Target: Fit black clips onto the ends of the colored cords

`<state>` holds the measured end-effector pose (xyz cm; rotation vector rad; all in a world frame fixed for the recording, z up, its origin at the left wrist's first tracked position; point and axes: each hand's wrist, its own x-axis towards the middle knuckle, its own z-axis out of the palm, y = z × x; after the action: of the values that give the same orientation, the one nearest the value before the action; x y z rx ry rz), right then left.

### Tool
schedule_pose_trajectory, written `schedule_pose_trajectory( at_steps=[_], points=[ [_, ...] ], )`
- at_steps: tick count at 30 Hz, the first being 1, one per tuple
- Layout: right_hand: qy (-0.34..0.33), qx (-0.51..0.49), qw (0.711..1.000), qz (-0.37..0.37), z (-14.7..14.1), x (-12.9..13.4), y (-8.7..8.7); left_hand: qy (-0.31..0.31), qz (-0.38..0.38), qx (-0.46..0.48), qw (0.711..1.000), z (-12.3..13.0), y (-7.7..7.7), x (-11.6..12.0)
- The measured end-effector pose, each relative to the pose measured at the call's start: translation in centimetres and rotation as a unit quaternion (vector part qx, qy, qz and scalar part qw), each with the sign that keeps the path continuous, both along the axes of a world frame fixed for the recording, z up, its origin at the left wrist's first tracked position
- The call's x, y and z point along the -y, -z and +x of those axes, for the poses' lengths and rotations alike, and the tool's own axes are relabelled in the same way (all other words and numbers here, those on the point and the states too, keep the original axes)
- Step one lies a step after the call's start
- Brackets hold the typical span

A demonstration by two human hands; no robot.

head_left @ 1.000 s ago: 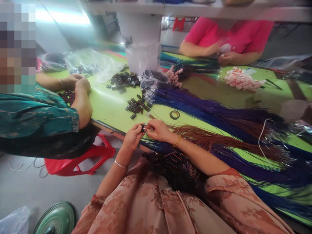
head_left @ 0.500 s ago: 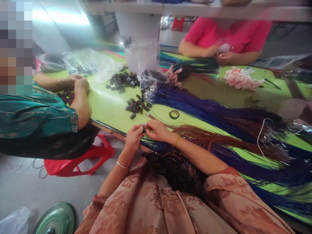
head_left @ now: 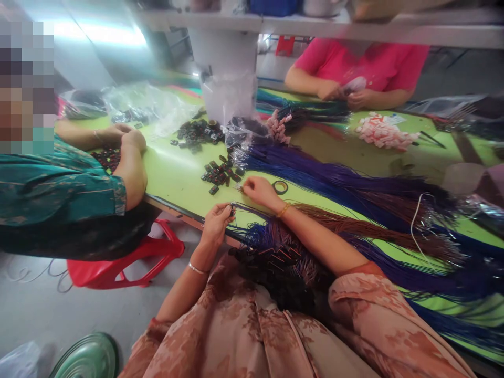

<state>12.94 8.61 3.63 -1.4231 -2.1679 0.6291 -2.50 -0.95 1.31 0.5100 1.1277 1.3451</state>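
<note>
My left hand (head_left: pixel 217 224) is closed in a pinch on a small black connector (head_left: pixel 232 211) above the table's front edge, with thin wires running from it to the right. Farther in, my right hand (head_left: pixel 260 191) reaches over the table, fingers pinched at the metal-tipped ends of the brown wires (head_left: pixel 334 223); the exact grip is partly hidden. Loose black connectors (head_left: pixel 220 172) lie just beyond both hands. A black tape roll (head_left: pixel 281 187) sits beside my right wrist. In my lap, a dark heap of wired connectors (head_left: pixel 281 262) hangs below the table edge.
Blue and purple wires (head_left: pixel 307 168) stretch across the green table (head_left: pixel 169 176). Another connector pile (head_left: pixel 197 132) and plastic bags (head_left: pixel 149 107) lie farther back. A co-worker in teal (head_left: pixel 59 194) sits left on a red stool (head_left: pixel 126 262); another in pink (head_left: pixel 362 68) works opposite, near pale pink pieces (head_left: pixel 386 130).
My right hand has left the connector in my left hand and moved up and right to the brown wire ends. My left hand stays in place, still holding the connector.
</note>
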Motion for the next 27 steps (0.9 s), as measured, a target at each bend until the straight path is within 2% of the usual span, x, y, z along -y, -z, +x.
schedule_pose_trajectory(
  at_steps=[3,6,8,11,14,17,22,27],
  points=[
    [0.066,0.086,0.994,-0.027,-0.1,-2.5,0.5,0.007,0.006,0.003,1.000,0.0,-0.1,0.0],
    [0.076,0.120,0.989,-0.047,-0.5,-3.4,1.0,0.024,0.014,0.011,1.000,0.0,-0.1,0.1],
    [0.071,0.094,0.992,-0.041,-0.5,-3.2,0.9,0.030,0.016,0.015,0.999,0.0,-0.1,0.1],
    [0.045,-0.025,0.997,-0.052,-0.3,-2.2,0.5,0.029,0.013,0.025,0.999,-0.1,-0.2,0.1],
    [-0.005,-0.159,0.980,-0.121,0.1,-0.7,-0.2,0.031,0.009,0.051,0.998,0.1,-0.1,-0.1],
    [-0.036,-0.219,0.964,-0.144,0.4,0.9,-0.6,0.032,0.009,0.084,0.996,0.6,-0.1,-0.4],
    [-0.043,-0.167,0.978,-0.120,0.6,3.0,-0.4,0.044,0.009,0.129,0.991,1.1,-0.1,-0.7],
    [-0.060,-0.083,0.993,-0.066,0.6,4.3,-0.6,0.043,-0.013,0.117,0.992,1.1,-0.2,-0.8]
  ],
)
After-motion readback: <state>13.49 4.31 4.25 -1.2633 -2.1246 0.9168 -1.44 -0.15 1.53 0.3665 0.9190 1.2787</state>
